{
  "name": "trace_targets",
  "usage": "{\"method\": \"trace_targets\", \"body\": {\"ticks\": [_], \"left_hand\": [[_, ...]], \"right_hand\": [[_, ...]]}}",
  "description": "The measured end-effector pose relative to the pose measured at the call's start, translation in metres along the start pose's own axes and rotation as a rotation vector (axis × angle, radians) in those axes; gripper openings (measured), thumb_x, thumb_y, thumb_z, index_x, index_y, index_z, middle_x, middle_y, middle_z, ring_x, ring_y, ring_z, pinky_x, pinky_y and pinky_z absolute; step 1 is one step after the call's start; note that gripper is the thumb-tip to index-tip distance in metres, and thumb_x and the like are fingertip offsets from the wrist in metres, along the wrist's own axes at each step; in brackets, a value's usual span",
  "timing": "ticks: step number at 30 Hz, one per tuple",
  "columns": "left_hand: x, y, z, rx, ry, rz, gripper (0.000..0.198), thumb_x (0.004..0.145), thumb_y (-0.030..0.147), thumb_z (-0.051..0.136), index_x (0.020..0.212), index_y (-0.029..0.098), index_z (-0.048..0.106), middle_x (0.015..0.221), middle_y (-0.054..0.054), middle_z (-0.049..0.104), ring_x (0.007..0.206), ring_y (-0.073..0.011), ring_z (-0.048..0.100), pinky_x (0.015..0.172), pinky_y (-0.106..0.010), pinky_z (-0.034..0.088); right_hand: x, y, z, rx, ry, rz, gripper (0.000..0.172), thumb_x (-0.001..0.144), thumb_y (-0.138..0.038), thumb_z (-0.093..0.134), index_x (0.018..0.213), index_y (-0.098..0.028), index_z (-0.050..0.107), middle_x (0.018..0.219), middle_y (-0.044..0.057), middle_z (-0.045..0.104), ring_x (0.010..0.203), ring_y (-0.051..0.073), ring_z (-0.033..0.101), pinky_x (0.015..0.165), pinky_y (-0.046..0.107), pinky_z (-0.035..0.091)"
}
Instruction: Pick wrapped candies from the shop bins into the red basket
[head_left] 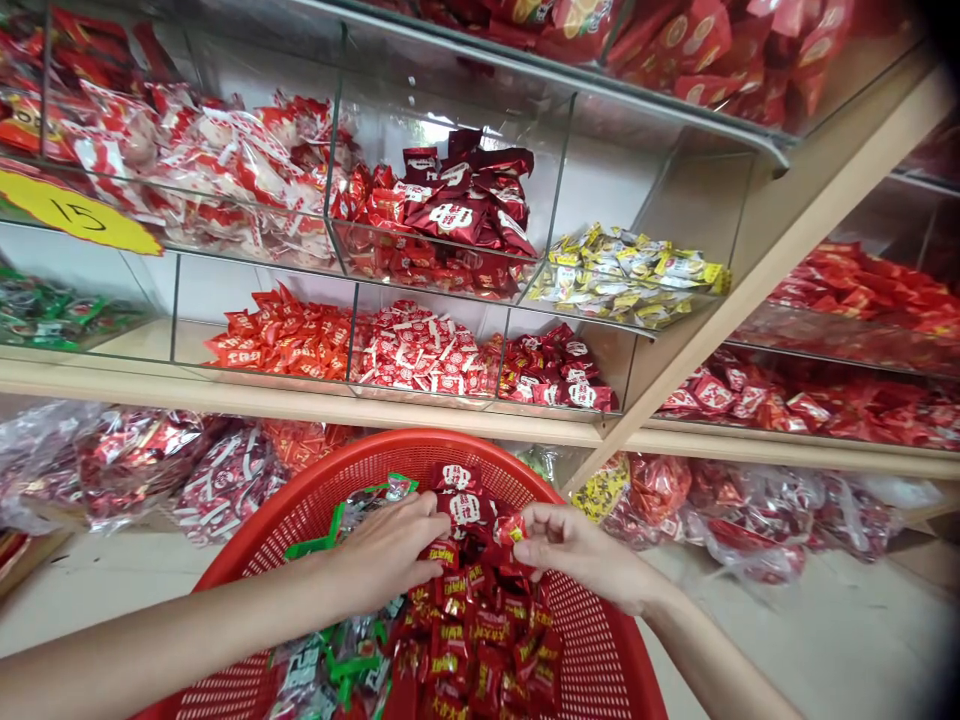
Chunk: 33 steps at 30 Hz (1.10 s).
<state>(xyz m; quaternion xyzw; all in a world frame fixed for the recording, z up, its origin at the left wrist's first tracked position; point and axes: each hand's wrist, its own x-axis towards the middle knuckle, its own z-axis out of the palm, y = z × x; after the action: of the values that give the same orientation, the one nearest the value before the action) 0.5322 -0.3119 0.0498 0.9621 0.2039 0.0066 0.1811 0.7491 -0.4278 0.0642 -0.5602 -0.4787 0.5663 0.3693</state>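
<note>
A red plastic basket (600, 640) holds wrapped candies in front of me. My right hand (570, 550) is inside its far right part, thumb and fingers pinching a small red wrapped candy (510, 529) with some yellow on it. My left hand (394, 555) reaches in from the left, palm down, thumb and fingers apart and resting on the candies. Just beyond its fingertips lie dark red packets (466, 508) with white print. Nearer me is a heap of red candies (480, 625) with yellow lettering. Green-and-clear packets (349, 655) fill the left side, partly hidden under my left forearm.
Shelves with clear dividers rise behind the basket, holding orange-red candies (281, 335), red-and-white candies (427, 350) and yellow-and-white ones (626, 270). A yellow price tag (79, 212) hangs at left. Bagged candies (142, 465) lie below the bottom shelf board (300, 408), on both sides.
</note>
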Motion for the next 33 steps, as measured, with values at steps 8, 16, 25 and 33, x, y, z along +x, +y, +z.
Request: {"method": "trace_targets", "body": {"ticks": [8, 16, 25, 33], "left_hand": [[0.006, -0.001, 0.026, 0.054, -0.095, -0.036, 0.024, 0.079, 0.020, 0.050, 0.102, 0.016, 0.053, 0.100, -0.011, 0.059, 0.091, -0.0257, 0.056, 0.073, -0.035, 0.044], [0.006, 0.024, -0.011, 0.031, 0.043, 0.364, 0.041, 0.080, 0.030, 0.054, 0.119, 0.021, 0.044, 0.116, -0.008, 0.051, 0.100, -0.0214, 0.050, 0.082, -0.032, 0.041], [0.021, 0.040, -0.022, 0.191, 0.138, 0.617, 0.019, 0.087, 0.033, 0.043, 0.090, 0.020, 0.058, 0.089, -0.004, 0.058, 0.079, -0.0163, 0.047, 0.072, -0.031, 0.039], [0.033, 0.034, -0.022, 0.238, 0.130, 0.693, 0.021, 0.086, 0.037, 0.046, 0.089, 0.017, 0.054, 0.088, -0.003, 0.057, 0.080, -0.0140, 0.047, 0.074, -0.026, 0.039]], "right_hand": [[-0.013, 0.013, 0.000, -0.348, -0.040, 0.013, 0.035, 0.071, -0.044, 0.064, 0.061, -0.019, 0.042, 0.058, -0.006, 0.032, 0.054, 0.009, 0.029, 0.049, 0.024, 0.021], [-0.005, 0.014, 0.006, -0.229, -0.174, -0.009, 0.027, 0.070, -0.042, 0.065, 0.068, -0.018, 0.053, 0.058, -0.007, 0.036, 0.053, 0.007, 0.030, 0.047, 0.022, 0.023], [0.011, -0.002, 0.007, 0.030, -0.372, 0.053, 0.027, 0.067, -0.036, 0.069, 0.083, -0.014, 0.064, 0.073, -0.003, 0.055, 0.065, 0.007, 0.047, 0.064, 0.023, 0.040], [0.013, 0.002, -0.003, 0.078, -0.361, 0.111, 0.028, 0.068, -0.034, 0.070, 0.088, -0.014, 0.063, 0.073, -0.002, 0.057, 0.063, 0.007, 0.050, 0.061, 0.021, 0.041]]}}
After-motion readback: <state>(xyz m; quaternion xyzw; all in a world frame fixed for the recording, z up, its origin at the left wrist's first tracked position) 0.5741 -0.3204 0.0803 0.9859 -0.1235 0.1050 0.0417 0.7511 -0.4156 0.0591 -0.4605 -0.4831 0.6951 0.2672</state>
